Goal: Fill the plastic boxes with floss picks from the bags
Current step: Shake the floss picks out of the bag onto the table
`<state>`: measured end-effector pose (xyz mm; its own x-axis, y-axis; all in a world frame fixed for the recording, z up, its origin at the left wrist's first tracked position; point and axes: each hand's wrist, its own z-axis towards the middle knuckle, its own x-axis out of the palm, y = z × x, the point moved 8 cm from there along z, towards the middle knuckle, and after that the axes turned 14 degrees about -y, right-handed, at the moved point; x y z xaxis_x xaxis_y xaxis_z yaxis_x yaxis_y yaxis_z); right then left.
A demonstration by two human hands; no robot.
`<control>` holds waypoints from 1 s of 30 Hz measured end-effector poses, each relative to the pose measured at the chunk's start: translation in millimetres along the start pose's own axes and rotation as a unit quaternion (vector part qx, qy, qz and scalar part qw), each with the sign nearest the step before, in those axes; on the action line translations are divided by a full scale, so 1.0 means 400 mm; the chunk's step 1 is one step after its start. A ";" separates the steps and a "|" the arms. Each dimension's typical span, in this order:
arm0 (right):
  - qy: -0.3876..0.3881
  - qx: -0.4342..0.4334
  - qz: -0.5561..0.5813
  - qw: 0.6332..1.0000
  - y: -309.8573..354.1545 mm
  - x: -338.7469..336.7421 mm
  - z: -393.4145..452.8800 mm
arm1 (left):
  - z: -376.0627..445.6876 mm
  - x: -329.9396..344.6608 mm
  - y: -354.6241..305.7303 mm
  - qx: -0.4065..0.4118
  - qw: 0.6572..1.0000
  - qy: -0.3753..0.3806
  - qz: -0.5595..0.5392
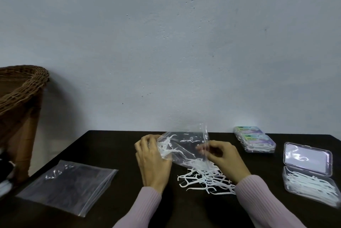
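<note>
Fingers of my left hand and right hand pinch the clear bag, floss picks spilling onto the table.

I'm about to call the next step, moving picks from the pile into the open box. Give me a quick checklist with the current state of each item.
1. Bag emptied: not ok. The clear bag, gripped by the left hand and the right hand, holds some picks near the left-hand end.
2. Picks ready on table: ok. A pile of floss picks lies under the bag.
3. Box open: ok. The open box has its lid up.
4. Room in that box: cannot tell; it already holds picks.
5. Hands free: not ok, both hold the bag.
6. Closed boxes clear of the work: ok.
</note>
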<state>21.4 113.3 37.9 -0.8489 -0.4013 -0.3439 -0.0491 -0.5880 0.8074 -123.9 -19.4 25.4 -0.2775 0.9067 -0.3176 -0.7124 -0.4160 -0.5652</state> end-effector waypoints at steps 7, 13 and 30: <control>0.037 -0.001 0.067 0.997 -0.008 0.020 0.000 | -0.028 0.031 -0.059 0.195 0.980 0.040 0.008; 0.032 -0.003 0.098 0.995 -0.014 -0.003 0.006 | -0.036 0.054 -0.042 0.200 0.976 0.080 0.022; 0.115 0.028 0.105 0.987 -0.020 0.067 -0.023 | -0.039 0.012 -0.084 0.188 0.974 0.053 -0.116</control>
<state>3.9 100.6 17.6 -0.7018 -0.6631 -0.2604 0.0807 -0.4372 0.8957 -91.2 -2.1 30.9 -0.0263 0.9529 -0.3021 -0.9395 -0.1268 -0.3182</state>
